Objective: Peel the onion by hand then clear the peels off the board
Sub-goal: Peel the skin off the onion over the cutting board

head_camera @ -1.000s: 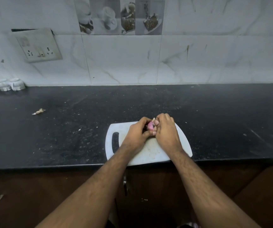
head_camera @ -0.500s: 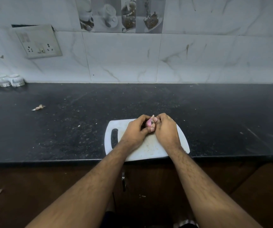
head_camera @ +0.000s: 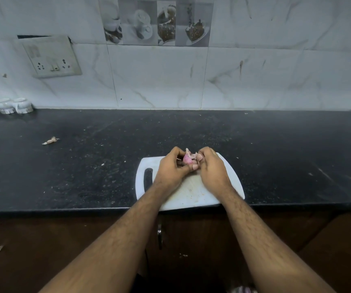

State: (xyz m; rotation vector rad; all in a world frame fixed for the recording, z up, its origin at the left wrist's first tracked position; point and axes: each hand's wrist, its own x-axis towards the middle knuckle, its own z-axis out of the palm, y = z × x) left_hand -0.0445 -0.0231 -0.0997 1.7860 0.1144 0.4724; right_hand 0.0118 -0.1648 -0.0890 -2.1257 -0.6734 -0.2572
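A small pink onion (head_camera: 187, 160) sits between both hands above the far part of a white cutting board (head_camera: 191, 193). My left hand (head_camera: 173, 168) curls round the onion from the left. My right hand (head_camera: 211, 169) pinches a pale flap of loose skin (head_camera: 190, 153) that sticks up at the onion's top. Most of the onion is hidden by my fingers.
The board lies at the front edge of a black speckled counter (head_camera: 276, 161). A dry peel scrap (head_camera: 51, 141) lies far left on the counter. White cups (head_camera: 5, 105) stand at the back left by the tiled wall. A wall socket (head_camera: 52, 57) is above them.
The hands have parted slightly, and a pale flap of skin now stands up from the onion's top. More pink flesh shows between the fingers.
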